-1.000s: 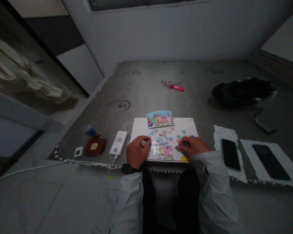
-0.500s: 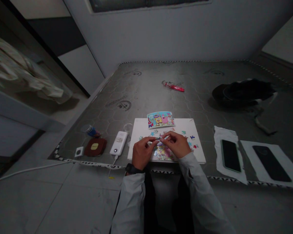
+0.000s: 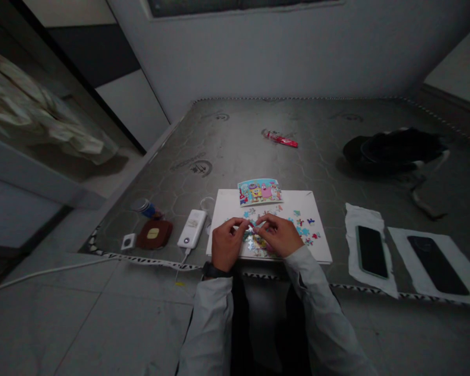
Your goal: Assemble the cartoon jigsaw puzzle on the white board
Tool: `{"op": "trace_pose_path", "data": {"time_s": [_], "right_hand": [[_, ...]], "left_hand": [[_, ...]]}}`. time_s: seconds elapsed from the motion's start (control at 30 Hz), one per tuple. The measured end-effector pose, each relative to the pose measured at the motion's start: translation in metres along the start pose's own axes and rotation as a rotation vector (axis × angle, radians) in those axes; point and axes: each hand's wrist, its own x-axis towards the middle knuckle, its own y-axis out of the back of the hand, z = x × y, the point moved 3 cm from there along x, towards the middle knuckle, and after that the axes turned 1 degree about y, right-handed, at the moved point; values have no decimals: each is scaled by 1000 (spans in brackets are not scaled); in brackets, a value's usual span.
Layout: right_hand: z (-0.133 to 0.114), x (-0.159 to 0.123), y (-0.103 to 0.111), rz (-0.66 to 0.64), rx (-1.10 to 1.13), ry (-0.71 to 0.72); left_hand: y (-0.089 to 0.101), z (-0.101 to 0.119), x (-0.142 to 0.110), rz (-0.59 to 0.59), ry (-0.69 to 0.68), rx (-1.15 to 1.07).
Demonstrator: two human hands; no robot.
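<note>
My left hand (image 3: pixel 226 244) and my right hand (image 3: pixel 281 236) meet over a white board (image 3: pixel 321 250). Thumb and forefinger of each are pinched, with a small reddish jigsaw piece (image 3: pixel 251 225) between the fingertips. Its outline is too small to make out. Beneath the fingers lies a partly joined jigsaw puzzle (image 3: pixel 254 245) of colourful pieces, partly covered by my right hand. Loose jigsaw pieces (image 3: pixel 304 231) are scattered on the right of the board. A cartoon picture card (image 3: pixel 260 192) rests at the board's far edge.
To the left are a white power bank (image 3: pixel 191 228) with a cable, a brown case (image 3: pixel 154 235), a small white cube (image 3: pixel 129 241) and a blue jar (image 3: pixel 147 208). Two phones (image 3: pixel 371 251) lie on white sheets at right. Farther back are a red wrapper (image 3: pixel 282 139) and a black cap (image 3: pixel 391 151).
My fingertips have shifted slightly and the held piece is turned, now showing red. My right hand has moved a little left relative to the board, uncovering more loose pieces. The view has shifted slightly.
</note>
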Motion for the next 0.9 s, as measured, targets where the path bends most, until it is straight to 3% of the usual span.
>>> {"op": "trace_pose_path", "data": {"time_s": [0.33, 0.9], "right_hand": [[3, 1, 3, -40, -25, 11], [3, 2, 10, 5, 60, -30]], "left_hand": [[-1, 2, 0, -27, -14, -49], [1, 6, -2, -16, -83, -57]]}}
